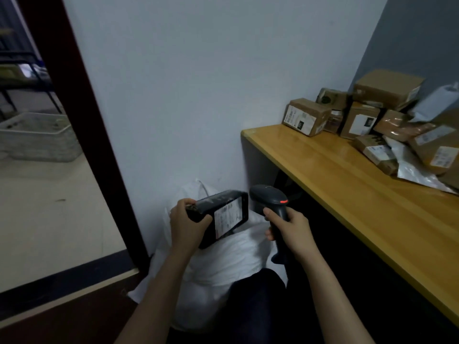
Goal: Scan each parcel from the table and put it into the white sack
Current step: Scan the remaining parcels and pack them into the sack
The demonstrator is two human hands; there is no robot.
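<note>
The fingers (184, 202) of the left hand (188, 225) are curled over the left end of a black parcel (224, 214), and the thumb lies on its near side, so the parcel is gripped and held in the air. Its white label (227, 217) faces up and toward the person. The right hand (291, 230) has its fingers wrapped round the handle of a dark scanner (269, 198). The scanner's head is just beside the right end of the parcel, and a red light (284, 201) shows on it. I cannot tell if the two touch.

Directly under the parcel is the white sack (223, 266), on the floor against the wall (198, 95). To the right is the wooden bench (347, 184), with a pile of brown and grey parcels (372, 120) at its far end. To the left is a dark door frame (82, 115).
</note>
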